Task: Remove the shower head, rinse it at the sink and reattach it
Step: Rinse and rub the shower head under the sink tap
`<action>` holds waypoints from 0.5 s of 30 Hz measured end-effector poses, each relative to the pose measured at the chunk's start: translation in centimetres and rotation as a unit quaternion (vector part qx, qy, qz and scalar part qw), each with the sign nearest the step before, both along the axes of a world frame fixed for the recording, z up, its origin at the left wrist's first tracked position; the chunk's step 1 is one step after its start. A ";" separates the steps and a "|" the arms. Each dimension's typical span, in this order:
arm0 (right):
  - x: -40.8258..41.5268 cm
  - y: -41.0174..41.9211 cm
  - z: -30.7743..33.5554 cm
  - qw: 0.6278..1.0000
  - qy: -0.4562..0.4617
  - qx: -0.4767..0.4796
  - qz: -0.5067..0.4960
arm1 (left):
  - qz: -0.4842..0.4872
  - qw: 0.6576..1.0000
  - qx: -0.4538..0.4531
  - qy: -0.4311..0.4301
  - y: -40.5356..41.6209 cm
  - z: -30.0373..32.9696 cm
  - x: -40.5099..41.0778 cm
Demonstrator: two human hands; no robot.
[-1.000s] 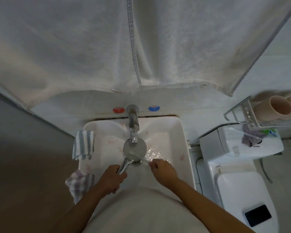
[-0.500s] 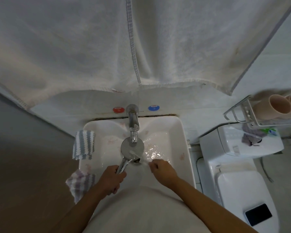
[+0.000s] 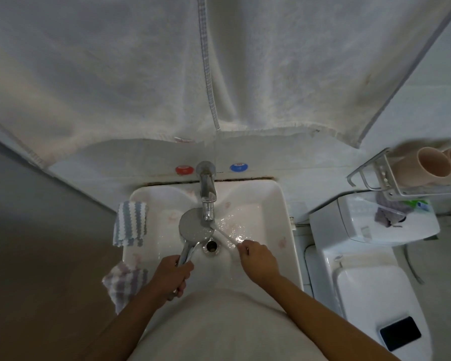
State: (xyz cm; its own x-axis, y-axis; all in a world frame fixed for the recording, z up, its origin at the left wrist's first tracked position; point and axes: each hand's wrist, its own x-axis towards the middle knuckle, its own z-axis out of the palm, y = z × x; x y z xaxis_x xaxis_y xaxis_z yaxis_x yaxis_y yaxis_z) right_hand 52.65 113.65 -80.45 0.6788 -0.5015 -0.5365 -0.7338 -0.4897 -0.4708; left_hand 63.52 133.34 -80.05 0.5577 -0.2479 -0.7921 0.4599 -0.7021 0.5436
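Note:
A chrome shower head [image 3: 195, 225] lies over the white sink [image 3: 285, 220], its round grey face turned up just left of the tap spout [image 3: 207, 199]. My left hand [image 3: 175, 276] grips its handle at the sink's near edge. Water runs from the spout and splashes in the basin. My right hand [image 3: 257, 259] pinches a thin white stick, perhaps a small brush [image 3: 225, 236], whose far tip touches the right edge of the shower head's face. The drain [image 3: 212, 246] shows between my two hands.
Striped cloths hang on the sink's left rim [image 3: 130, 222] and near-left corner [image 3: 125, 282]. A big white towel [image 3: 219, 69] hangs overhead. To the right stands a toilet [image 3: 370, 280] with a black phone [image 3: 400, 336] on its lid, under a wire rack with pink cups [image 3: 432, 165].
The shower head has shifted left and away from me, so its face now sits left of the spout. My right hand keeps the stick against its edge.

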 end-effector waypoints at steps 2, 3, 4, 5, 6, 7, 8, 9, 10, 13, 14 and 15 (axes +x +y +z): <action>-0.1 0.2 -0.1 0.999 0.001 0.041 0.007 | -0.001 1.000 0.004 0.004 0.0 0.1 0.0; -0.2 0.4 -0.2 0.998 0.003 0.062 0.018 | 0.000 1.000 0.005 0.006 0.0 0.1 0.0; -0.3 0.6 -0.3 0.997 0.004 0.068 0.027 | 0.002 1.000 0.006 0.009 0.1 0.1 0.0; -0.4 0.6 -0.3 0.998 0.005 0.061 0.030 | 0.004 1.000 0.005 0.013 0.1 0.1 0.0; -0.3 0.4 -0.2 0.999 0.007 0.046 0.024 | 0.008 1.000 0.003 0.017 0.2 0.1 -0.1; -0.3 0.2 -0.1 1.000 0.004 0.023 0.016 | 0.012 1.000 0.000 0.020 0.2 0.0 -0.1; -0.2 0.0 0.0 1.000 0.001 0.003 0.011 | 0.016 1.000 -0.002 0.023 0.2 -0.1 -0.1; -0.1 0.0 -0.1 1.000 -0.001 -0.001 0.014 | 0.018 1.000 -0.003 0.025 0.2 -0.1 -0.2; -0.1 0.1 -0.1 1.000 0.001 0.013 0.023 | 0.018 0.999 -0.004 0.026 0.1 -0.1 -0.2; -0.2 0.8 -0.1 0.996 0.010 0.059 0.065 | 0.018 0.999 -0.007 0.028 0.1 -0.1 -0.2; -0.2 0.8 -0.1 0.997 0.009 0.052 0.061 | 0.020 0.999 -0.008 0.028 0.1 -0.1 -0.2; -0.2 0.6 -0.1 0.998 0.005 0.037 0.047 | 0.021 0.999 -0.010 0.028 0.0 0.0 -0.2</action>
State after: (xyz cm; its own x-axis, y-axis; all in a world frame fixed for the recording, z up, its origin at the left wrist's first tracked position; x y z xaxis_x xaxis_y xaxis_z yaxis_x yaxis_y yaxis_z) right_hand 52.47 114.25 -80.54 0.7161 -0.3945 -0.5758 -0.6905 -0.5212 -0.5016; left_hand 63.30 133.37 -80.02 0.5234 -0.2412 -0.8172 0.5188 -0.6706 0.5302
